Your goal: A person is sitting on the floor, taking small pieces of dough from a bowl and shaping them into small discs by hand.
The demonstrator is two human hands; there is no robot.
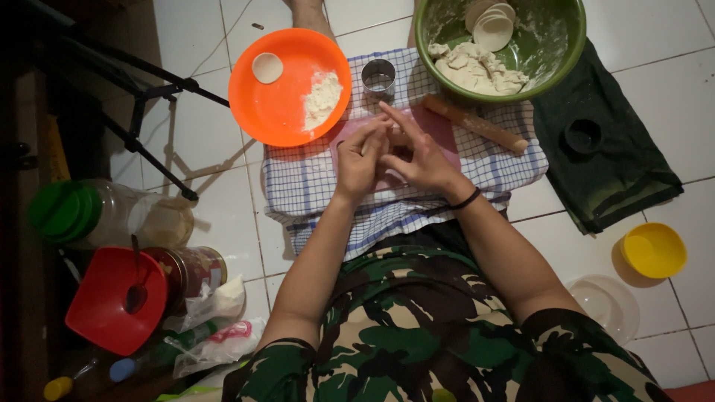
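Observation:
My left hand (360,158) and my right hand (418,152) meet over a pink board (441,128) on a blue-checked cloth (298,182). Together their fingers pinch a small piece of pale dough (397,138), mostly hidden by the fingers. A wooden rolling pin (477,124) lies just beyond my right hand. A round metal cutter (378,77) stands beyond the fingertips. The green bowl (570,52) at the top holds a lump of dough (477,68) and round dough discs (491,28). An orange plate (275,112) to the left carries flour (322,99) and one dough disc (267,68).
A dark green cloth (611,171) with a black round lid lies at right. A yellow bowl (654,250) and a clear lid (607,304) sit on white tiles. At left are a tripod leg (153,160), plastic jars (104,214), a red container (112,298) and bags.

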